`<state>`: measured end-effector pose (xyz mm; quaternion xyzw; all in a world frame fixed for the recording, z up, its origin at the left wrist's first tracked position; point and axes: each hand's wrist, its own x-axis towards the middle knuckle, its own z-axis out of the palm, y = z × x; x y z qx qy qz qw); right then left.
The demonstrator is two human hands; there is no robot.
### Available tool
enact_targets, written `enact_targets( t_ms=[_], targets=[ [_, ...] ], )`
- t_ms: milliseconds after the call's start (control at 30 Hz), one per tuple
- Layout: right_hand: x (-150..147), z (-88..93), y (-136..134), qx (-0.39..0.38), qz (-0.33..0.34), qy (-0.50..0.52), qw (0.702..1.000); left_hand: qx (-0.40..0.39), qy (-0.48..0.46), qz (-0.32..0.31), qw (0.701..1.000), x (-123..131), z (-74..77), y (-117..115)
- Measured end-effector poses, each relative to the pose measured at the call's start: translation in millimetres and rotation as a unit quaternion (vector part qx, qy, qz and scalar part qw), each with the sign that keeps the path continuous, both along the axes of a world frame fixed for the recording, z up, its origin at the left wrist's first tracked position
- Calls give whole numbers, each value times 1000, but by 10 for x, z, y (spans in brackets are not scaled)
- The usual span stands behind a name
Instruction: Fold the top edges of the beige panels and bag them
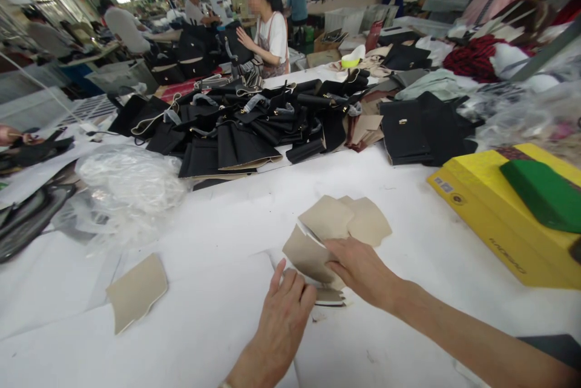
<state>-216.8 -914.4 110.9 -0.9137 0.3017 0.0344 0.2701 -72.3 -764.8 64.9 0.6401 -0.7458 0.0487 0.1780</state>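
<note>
Beige flat pieces lie on the white table. My right hand (361,270) pinches the upper right edge of one beige piece (306,255), which is slightly raised and curved. Beside its lower left edge is my left hand (288,306), fingers curled and index finger extended; whether it grips anything is hidden. Under both hands lies a small stack of pieces (330,297), partly covered. Just beyond are overlapping beige pieces (327,217). A separate beige piece (137,292) rests farther left.
A heap of black bag parts (254,128) spans the far side of the white table (218,333). Clear plastic (131,188) lies left. At right stands a yellow box (494,224) with a green pad (542,194) on top. A person (272,31) works across the table.
</note>
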Motion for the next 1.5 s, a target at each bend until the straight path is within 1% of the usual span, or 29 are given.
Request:
enact_targets(
  t_ms=[100, 167, 233, 333, 400, 467, 500, 533, 567, 633, 700, 733, 800, 867, 933, 1000, 1033, 1100, 1200, 1267, 1367, 1433, 1500],
  targets=[
    [-91, 84, 184, 10, 36, 19, 999, -55, -1, 8, 998, -59, 10, 78],
    [-149, 103, 273, 27, 67, 30, 997, -80, 3, 0, 997, -108, 21, 112],
    [-193, 96, 327, 48, 94, 34, 994, -74, 6, -20, 997, -142, 27, 125],
    [-228, 59, 344, 81, 115, 31, 990, -55, 18, -47, 997, -151, 20, 106],
    [-240, 31, 294, 106, 126, 25, 986, -47, 24, -60, 997, -138, 20, 68],
    [-253, -2, 153, 126, 125, 20, 984, -17, 5, -62, 998, -126, 35, 14],
    [-258, -25, 40, 127, 111, 19, 986, 4, -12, -58, 998, -124, 47, -17],
    [-260, -55, -101, 119, 82, 19, 989, 24, -30, -55, 998, -127, 61, -47],
    [-256, -94, -264, 102, 40, 21, 994, 42, -43, -52, 997, -134, 73, -74],
    [-219, -198, -614, 40, -75, 30, 996, 60, -49, -48, 996, -156, 88, -115],
    [-135, -325, -920, -4, -168, 51, 985, 70, -40, -42, 996, -184, 84, -131],
    [-74, -391, -1033, -14, -198, 62, 978, 73, -35, -36, 996, -196, 76, -131],
    [78, -511, -1168, -14, -234, 77, 969, 72, -30, -28, 997, -214, 53, -123],
    [243, -599, -1209, 5, -249, 77, 965, 68, -29, -26, 997, -220, 31, -114],
    [372, -643, -1216, 40, -252, 65, 965, 61, -27, -29, 997, -217, 18, -110],
    [407, -638, -1239, 92, -247, 43, 964, 57, -25, -28, 998, -211, 16, -110],
    [376, -619, -1263, 122, -243, 28, 962, 55, -22, -28, 998, -209, 18, -109],
    [210, -564, -1328, 182, -239, -7, 954, 59, -16, -26, 998, -205, 23, -103],
    [-214, -496, -1412, 248, -248, -47, 935, 69, -6, -27, 997, -203, 27, -88],
    [-502, -510, -1424, 271, -263, -52, 925, 71, -4, -27, 997, -202, 26, -86],
    [-774, -634, -1385, 275, -282, -51, 918, 71, -2, -26, 997, -201, 25, -95],
    [-837, -722, -1361, 258, -292, -54, 919, 71, -3, -26, 997, -203, 25, -100],
    [-848, -745, -1360, 223, -301, -63, 925, 71, -4, -25, 997, -205, 27, -97]
  ],
)
